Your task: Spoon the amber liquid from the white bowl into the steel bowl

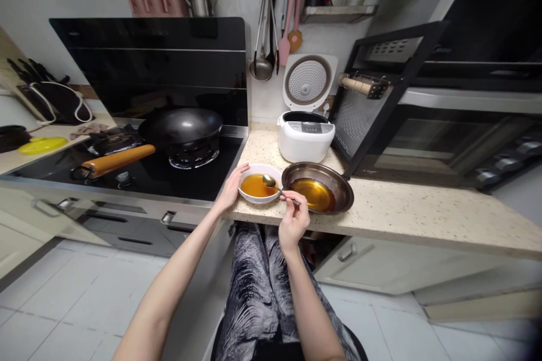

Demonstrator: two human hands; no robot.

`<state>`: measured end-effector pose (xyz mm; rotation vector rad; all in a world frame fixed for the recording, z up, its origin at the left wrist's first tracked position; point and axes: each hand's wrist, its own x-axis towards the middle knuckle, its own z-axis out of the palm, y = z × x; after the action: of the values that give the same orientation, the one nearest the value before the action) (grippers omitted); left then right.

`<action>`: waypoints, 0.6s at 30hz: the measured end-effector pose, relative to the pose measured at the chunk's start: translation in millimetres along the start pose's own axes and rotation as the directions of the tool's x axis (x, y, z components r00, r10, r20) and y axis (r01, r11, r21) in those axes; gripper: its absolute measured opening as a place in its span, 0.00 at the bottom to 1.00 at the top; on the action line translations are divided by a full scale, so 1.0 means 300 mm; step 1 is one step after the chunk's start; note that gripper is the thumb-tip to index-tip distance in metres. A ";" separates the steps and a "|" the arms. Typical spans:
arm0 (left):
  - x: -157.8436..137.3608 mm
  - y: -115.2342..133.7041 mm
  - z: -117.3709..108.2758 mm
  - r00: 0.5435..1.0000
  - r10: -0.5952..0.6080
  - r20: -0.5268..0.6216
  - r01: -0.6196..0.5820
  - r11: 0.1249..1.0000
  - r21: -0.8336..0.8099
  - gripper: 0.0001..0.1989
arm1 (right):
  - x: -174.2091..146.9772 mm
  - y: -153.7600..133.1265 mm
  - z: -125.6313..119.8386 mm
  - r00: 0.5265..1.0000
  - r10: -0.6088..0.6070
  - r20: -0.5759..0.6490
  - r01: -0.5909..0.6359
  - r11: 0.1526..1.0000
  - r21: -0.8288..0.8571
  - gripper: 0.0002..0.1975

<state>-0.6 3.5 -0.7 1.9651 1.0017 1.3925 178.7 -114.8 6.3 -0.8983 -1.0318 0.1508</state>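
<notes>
A white bowl [259, 199] of orange-amber liquid stands near the counter's front edge. Against its left rim rests my left hand [231, 189], fingers stretched along the side. My right hand [294, 220] is closed round the handle of a metal spoon [269, 180], whose head is over the liquid in the bowl. Whether the spoon's head touches the liquid I cannot tell. Just right of the bowl sits a wide metal basin [345, 194] with golden liquid in its bottom; my right hand is close to its left front rim.
Behind the bowls stands a white rice cooker [305, 144] with its lid raised. To the left, a black wok [182, 124] with a wooden handle is on the gas stove [139, 180]. An oven [457, 141] occupies the right side of the counter [415, 208]. Utensils hang above.
</notes>
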 end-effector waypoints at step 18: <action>-0.003 -0.016 -0.004 1.000 -0.012 -0.002 0.012 1.000 -0.017 0.25 | 0.086 0.020 -0.119 0.988 -0.074 -0.137 0.063 0.995 -0.082 0.06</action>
<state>-3.1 5.7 -4.6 1.9433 0.9978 1.3920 222.5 -118.5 12.3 -0.9293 -0.9412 -0.0102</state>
